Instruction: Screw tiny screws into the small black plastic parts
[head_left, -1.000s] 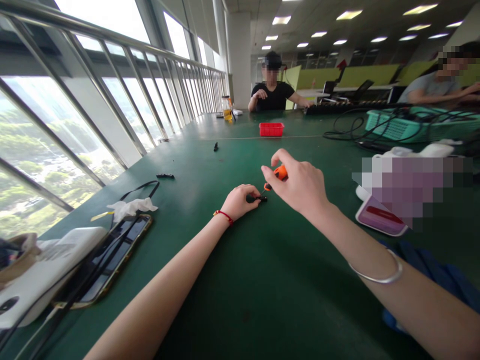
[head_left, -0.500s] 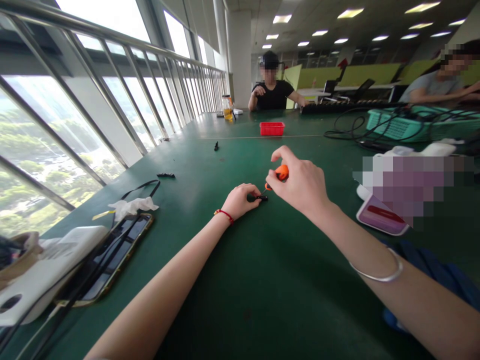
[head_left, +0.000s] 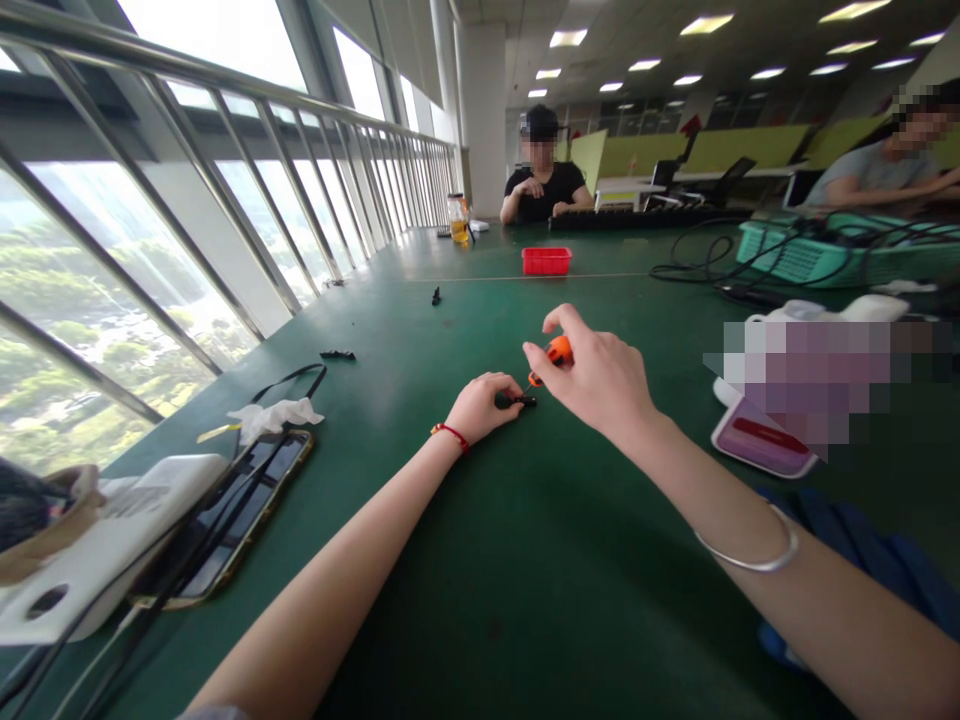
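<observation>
Green counter [head_left: 525,570], left hand [head_left: 481,405] pinching small black part [head_left: 529,401] — long axis left-to-right — right hand [head_left: 604,375] curled around orange screwdriver [head_left: 559,349], shaft slanting down leftward.

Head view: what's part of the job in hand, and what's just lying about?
In use:
- orange-handled screwdriver, in the right hand
- small black part, in the left hand, near the screwdriver's tip

Apparently just lying about:
- phone
- red tray
- teal basket
- bottle
- blue cloth
- two loose black pieces (possibly spare parts; can't tell)
</observation>
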